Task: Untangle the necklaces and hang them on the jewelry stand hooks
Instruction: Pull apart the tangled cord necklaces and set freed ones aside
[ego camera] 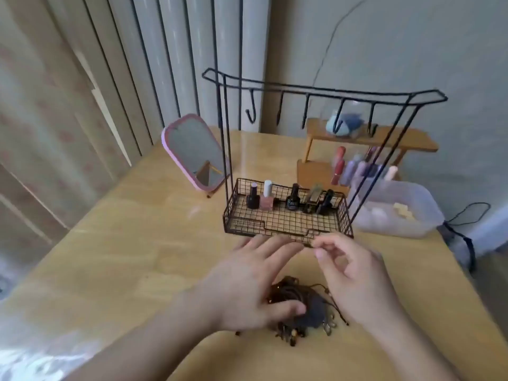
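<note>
I am resting my left hand (pixel 247 281) with fingers spread flat over the tangled necklaces (pixel 299 306), which are lying on the table (pixel 123 243) at the lower middle of the frame. My right hand (pixel 354 279) is hovering beside it, thumb and forefinger pinched, perhaps on a thin cord, though blur is hiding it. The jewelry stand (pixel 288 215) is standing just beyond, hooks (pixel 305 114) bare.
</note>
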{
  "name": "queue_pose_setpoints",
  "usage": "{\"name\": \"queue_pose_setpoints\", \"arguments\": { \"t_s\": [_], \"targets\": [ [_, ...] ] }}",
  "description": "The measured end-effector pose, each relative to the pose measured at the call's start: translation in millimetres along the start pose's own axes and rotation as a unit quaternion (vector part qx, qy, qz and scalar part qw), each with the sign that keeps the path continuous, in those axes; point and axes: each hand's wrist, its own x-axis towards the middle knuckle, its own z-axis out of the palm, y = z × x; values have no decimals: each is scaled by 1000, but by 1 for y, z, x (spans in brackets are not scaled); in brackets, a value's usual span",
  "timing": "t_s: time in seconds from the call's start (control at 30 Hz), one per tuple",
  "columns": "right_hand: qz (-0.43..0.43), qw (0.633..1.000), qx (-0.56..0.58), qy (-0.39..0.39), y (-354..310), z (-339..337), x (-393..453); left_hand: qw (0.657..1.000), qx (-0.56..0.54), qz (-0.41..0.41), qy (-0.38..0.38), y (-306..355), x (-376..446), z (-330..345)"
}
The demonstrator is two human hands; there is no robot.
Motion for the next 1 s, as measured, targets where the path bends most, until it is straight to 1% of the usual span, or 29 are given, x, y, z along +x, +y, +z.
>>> {"name": "queue_pose_setpoints", "arguments": {
  "t_s": [0.07,0.1,0.13,0.2,0.27,0.3,0.37,0.4,0.43,0.47,0.5,0.57,0.63,0.67,0.77,0.83,0.9,0.93,0.97,1.0],
  "targets": [
    [15,999,-13,39,22,10,-19,998,-18,-41,-52,6,-9,31],
    [6,999,6,49,37,13,-27,998,-4,-39,-59,9,-13,47],
    [18,998,33,44,41,12,-34,998,11,-35,-55,13,-17,58],
    [23,996,80,-12,42,11,-44,999,31,-30,-26,21,-17,65],
    [25,996,72,-46,36,6,-51,999,7,-44,-5,25,-16,58],
    [5,996,59,-59,36,4,-55,999,-7,-48,-7,27,-15,55],
    [-6,992,16,-123,43,7,-63,996,-63,-47,-41,25,-13,51],
    [-14,989,-16,-144,48,10,-65,990,-125,-46,-47,21,-13,51],
    [-30,988,-47,-146,53,13,-63,978,-199,-48,-44,16,-15,52],
    [-41,988,-61,-137,54,14,-61,962,-264,-55,-32,10,-17,54],
    [-37,991,-54,-119,54,15,-59,950,-304,-69,-5,4,-19,56],
    [-5,996,-8,-84,54,15,-56,927,-359,-96,50,-6,-21,62],
    [33,995,78,-50,53,13,-52,894,-425,-120,79,-11,-21,65],
    [46,992,111,-28,54,13,-50,883,-443,-127,93,-14,-20,65],
    [95,982,162,19,58,15,-47,870,-448,-143,146,-22,-18,66],
    [146,962,221,71,60,13,-46,875,-420,-167,171,-28,-17,66],
    [187,940,267,104,59,6,-44,891,-366,-196,185,-33,-17,64],
    [189,938,270,104,58,5,-44,904,-322,-203,194,-35,-18,64],
    [179,951,231,101,59,4,-45,916,-280,-202,204,-35,-19,64],
    [152,970,157,105,59,4,-47,923,-254,-195,213,-34,-20,64]
  ]
}}
